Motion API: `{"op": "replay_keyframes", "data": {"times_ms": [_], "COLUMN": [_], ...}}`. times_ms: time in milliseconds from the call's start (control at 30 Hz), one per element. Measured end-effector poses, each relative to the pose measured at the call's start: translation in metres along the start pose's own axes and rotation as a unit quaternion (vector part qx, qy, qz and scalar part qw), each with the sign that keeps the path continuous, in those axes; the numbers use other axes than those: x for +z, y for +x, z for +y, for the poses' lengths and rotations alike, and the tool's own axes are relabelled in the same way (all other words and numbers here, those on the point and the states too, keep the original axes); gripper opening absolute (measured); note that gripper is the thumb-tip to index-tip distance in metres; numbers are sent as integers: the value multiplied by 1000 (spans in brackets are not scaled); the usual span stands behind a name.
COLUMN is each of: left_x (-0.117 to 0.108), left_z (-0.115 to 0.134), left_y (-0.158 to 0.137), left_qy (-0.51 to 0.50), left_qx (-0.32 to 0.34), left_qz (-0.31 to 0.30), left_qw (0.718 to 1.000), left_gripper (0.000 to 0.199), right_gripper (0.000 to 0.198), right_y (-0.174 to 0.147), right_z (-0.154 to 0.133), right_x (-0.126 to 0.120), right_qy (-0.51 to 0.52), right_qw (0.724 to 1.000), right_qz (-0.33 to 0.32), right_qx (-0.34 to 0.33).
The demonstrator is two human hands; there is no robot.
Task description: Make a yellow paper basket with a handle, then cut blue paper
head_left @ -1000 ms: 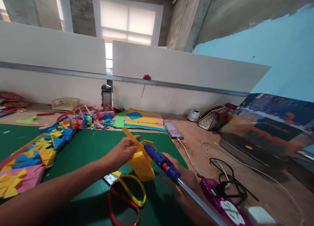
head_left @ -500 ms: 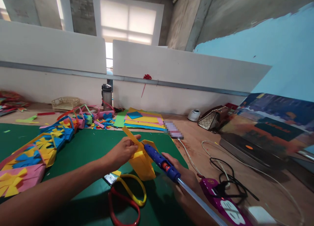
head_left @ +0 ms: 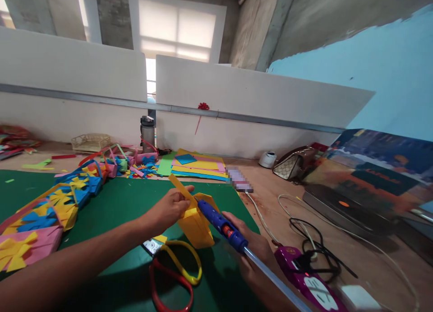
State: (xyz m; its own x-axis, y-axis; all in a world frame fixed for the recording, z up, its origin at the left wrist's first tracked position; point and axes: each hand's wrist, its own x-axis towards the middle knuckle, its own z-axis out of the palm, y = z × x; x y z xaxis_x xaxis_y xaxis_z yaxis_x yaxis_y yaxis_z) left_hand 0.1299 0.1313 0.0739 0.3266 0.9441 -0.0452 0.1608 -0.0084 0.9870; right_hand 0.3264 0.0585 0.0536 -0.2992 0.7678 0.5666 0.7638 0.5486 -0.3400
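My left hand point(head_left: 171, 209) is closed on a yellow paper basket point(head_left: 196, 230), pinching it near its upright strip point(head_left: 179, 186). A blue hot glue gun point(head_left: 221, 224) is gripped in my right hand point(head_left: 252, 244), and a clear glue stick point(head_left: 274, 278) trails from its back end. The gun's nozzle points up and left, at the yellow strip beside my left fingers; whether it touches is too small to tell. Below the basket lie scissors point(head_left: 182, 260) with one yellow and one red handle loop, their blades partly hidden by my left forearm.
Finished-looking paper baskets with flowers point(head_left: 62, 197) line the left of the green mat point(head_left: 118, 203). Coloured paper sheets point(head_left: 203, 165), a bottle point(head_left: 148, 133) and a phone point(head_left: 238, 179) are at the back. Right: a purple power strip point(head_left: 304, 276), black cables point(head_left: 324, 246), a dark case point(head_left: 345, 210), a handbag point(head_left: 292, 163).
The glue gun has shifted very slightly left in my right hand. My left hand and the yellow basket stay almost where they were.
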Motion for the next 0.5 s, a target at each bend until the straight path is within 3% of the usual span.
{"op": "replay_keyframes", "data": {"times_ms": [500], "left_x": [-2], "left_z": [-2], "left_y": [2], "left_qy": [-9], "left_qx": [-1], "left_qz": [4], "left_qw": [1000], "left_gripper": [58], "right_gripper": [36], "right_y": [1], "right_z": [3], "right_x": [2], "right_qy": [3], "right_qw": [999], "right_qz": [13], "right_qx": [-30]}}
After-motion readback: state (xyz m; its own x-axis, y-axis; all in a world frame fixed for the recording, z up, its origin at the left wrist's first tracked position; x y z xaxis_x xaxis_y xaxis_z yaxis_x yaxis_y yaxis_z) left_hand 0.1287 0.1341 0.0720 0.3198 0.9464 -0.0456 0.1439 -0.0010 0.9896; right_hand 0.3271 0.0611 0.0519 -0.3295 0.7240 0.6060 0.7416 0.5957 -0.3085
